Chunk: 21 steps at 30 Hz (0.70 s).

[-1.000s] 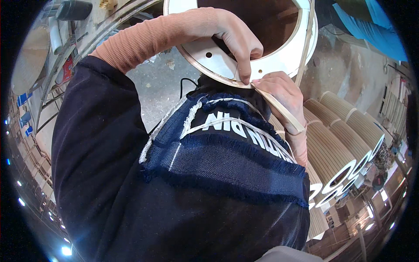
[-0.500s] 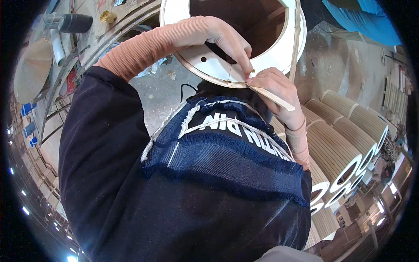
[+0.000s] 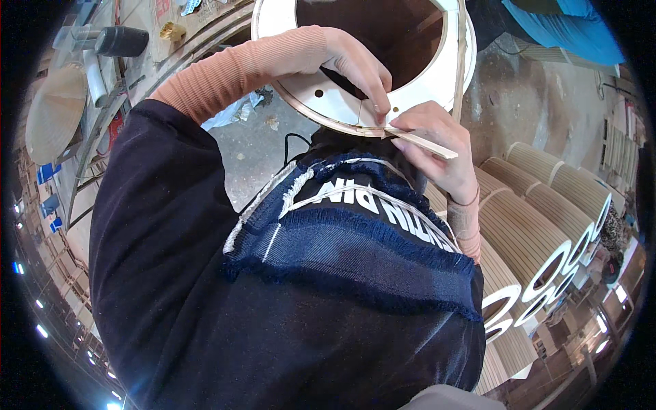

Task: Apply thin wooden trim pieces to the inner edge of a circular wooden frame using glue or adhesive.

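Note:
A white ring-shaped panel (image 3: 328, 102) with a large round opening and a thin wooden edge is in front of me. My left hand (image 3: 359, 68) reaches over it, fingers bent down and close together, the tips at the near rim; whether they pinch anything is hidden. Between the thumb and fingers of my right hand (image 3: 441, 140) is a thin pale wooden strip (image 3: 427, 145). One end of this strip meets the rim beside my left fingertips; its other end points right, free. A small dark hole shows in the panel's left part.
Several ribbed wooden cylinders (image 3: 526, 219) with white oval ends lie at the right. On the left are a workbench (image 3: 212, 27), a dark cylindrical object (image 3: 121, 42), a conical hat (image 3: 58, 113) and blue containers (image 3: 48, 172). Blue cloth (image 3: 567, 27) hangs at the upper right.
The free end of the strip has swung up, so it lies flatter. My right hand's fingers have straightened a little around it. My left fingertips have shifted slightly left along the rim.

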{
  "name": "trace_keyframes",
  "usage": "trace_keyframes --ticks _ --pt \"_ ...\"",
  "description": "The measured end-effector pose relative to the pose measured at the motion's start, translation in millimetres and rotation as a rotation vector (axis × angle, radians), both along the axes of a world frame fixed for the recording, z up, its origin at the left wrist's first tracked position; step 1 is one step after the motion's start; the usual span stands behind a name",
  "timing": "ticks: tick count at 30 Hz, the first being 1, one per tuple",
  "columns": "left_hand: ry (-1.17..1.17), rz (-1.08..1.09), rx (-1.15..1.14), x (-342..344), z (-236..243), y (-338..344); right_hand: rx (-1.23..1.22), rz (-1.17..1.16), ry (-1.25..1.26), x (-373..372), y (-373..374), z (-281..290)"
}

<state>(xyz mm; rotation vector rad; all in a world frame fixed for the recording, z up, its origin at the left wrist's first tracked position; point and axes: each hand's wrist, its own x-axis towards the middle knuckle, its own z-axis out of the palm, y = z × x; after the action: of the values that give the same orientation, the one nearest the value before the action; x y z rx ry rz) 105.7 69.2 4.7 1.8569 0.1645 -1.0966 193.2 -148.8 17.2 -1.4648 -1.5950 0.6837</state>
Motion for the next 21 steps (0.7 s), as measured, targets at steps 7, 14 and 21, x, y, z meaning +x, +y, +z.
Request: trace_keyframes --ticks 7,14,21 --pt "0.019 -0.035 -0.058 2.4 -1.6 0.7 0.157 -0.029 0.0 -4.6 6.9 12.3" --pt "0.072 -0.158 -0.118 12.3 -5.0 2.1 0.235 -0.055 0.048 -13.8 10.5 22.3" --pt "-0.082 -0.069 -0.196 -3.6 -3.3 4.2 0.139 0.025 -0.083 0.2 14.7 22.8"
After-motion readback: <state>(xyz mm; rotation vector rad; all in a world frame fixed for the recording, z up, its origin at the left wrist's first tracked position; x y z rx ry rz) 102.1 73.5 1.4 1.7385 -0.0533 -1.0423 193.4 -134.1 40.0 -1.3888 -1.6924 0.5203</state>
